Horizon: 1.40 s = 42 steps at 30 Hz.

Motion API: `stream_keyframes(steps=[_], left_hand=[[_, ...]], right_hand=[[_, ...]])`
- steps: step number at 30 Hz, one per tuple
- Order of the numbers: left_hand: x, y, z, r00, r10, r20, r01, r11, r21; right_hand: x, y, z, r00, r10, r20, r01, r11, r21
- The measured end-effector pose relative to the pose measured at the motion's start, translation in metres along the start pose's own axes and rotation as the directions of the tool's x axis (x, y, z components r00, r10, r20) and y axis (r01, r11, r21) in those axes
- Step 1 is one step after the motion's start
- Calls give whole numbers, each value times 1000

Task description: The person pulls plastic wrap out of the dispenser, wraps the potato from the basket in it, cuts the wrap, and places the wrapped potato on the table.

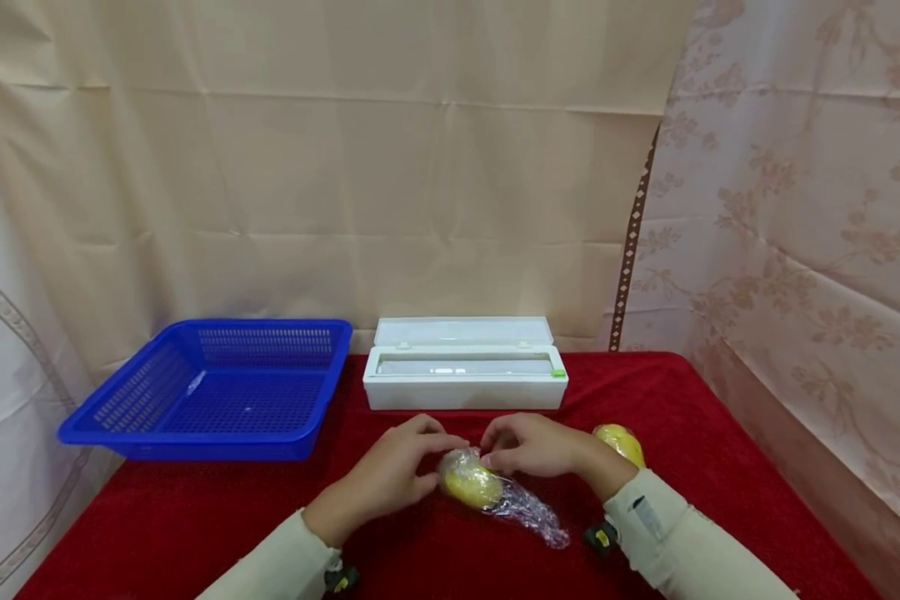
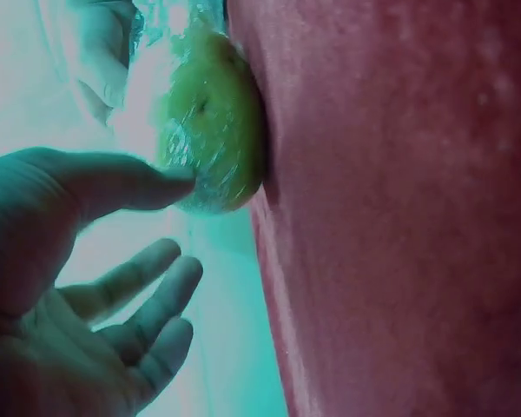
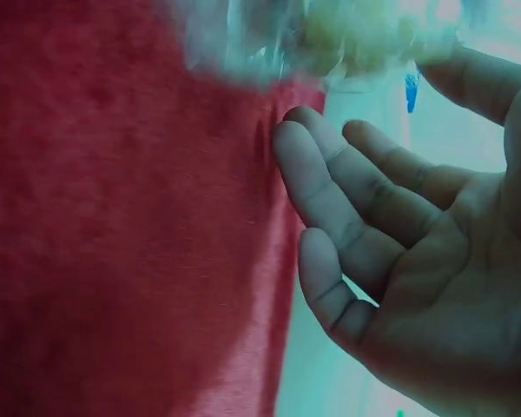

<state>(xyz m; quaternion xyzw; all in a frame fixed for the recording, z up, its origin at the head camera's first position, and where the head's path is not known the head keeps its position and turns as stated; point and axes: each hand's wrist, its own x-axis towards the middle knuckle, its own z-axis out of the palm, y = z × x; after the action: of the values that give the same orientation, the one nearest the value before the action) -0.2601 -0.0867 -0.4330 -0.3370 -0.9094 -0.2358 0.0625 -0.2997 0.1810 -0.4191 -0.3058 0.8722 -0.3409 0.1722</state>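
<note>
A yellow oval fruit [image 1: 474, 486] in clear plastic wrap [image 1: 528, 510] lies on the red cloth in the head view, a twisted tail of film trailing toward the lower right. My left hand [image 1: 397, 467] has its thumb and index finger about the near-left end of the fruit; its other fingers hang loose in the left wrist view. On the fruit's far side, my right hand [image 1: 532, 446] pinches the film between thumb and index finger. That pinch is partly hidden. Loosely bent are the right hand's remaining fingers [image 3: 365, 208] in the right wrist view.
A white wrap dispenser [image 1: 465, 394] with its lid raised stands behind the hands. To the left is a blue plastic basket [image 1: 300, 446]. A second wrapped yellow fruit [image 1: 621, 443] sits by the right forearm. Curtains [image 1: 435, 167] close off the back and sides.
</note>
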Motion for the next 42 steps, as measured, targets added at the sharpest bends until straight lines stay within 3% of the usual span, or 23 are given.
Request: stream_keyframes(steps=[5,9,11,16,18,21,24,26,29,31,34,36,39,42], left_hand=[[0,1,1,989,-128,-70,128,992,-15],[1,0,4,977,-215,-11,209,961,-180],[1,-1,5,966,-252,54,256,912,-321],[3,-3,5,941,-298,162,335,730,-595],[3,-4,4,939,-298,173,337,689,-642],[2,-4,3,943,-285,171,324,674,-664],[1,-5,5,949,-266,172,312,688,-656],[0,-5,6,955,-243,171,295,713,-636],[-3,-3,8,974,-172,145,224,791,-570],[-5,-1,9,987,-111,118,155,855,-495],[-8,4,8,996,-38,82,63,944,-325],[-10,9,6,997,-17,71,31,981,-194],[-11,14,6,998,13,56,-12,1000,-24],[-12,16,8,997,65,41,-67,996,56]], right_hand=[[-2,6,10,998,50,-35,-44,986,162],[-6,3,19,995,85,-54,-65,955,291],[-9,0,23,991,112,-69,-84,940,330],[-16,-9,31,980,160,-118,-103,917,386],[-19,-12,34,976,162,-145,-92,912,399],[-21,-14,36,965,174,-195,-86,917,389],[-23,-14,39,953,204,-226,-111,925,364],[-24,-13,40,948,214,-235,-125,931,344],[-24,-12,43,944,216,-249,-131,940,316],[-24,-11,45,939,206,-274,-131,954,269],[-24,-11,47,925,164,-342,-119,981,151],[-23,-12,49,913,113,-393,-95,993,65],[-22,-14,50,897,14,-441,-23,1000,-15],[-22,-15,50,894,-74,-442,59,997,-47]])
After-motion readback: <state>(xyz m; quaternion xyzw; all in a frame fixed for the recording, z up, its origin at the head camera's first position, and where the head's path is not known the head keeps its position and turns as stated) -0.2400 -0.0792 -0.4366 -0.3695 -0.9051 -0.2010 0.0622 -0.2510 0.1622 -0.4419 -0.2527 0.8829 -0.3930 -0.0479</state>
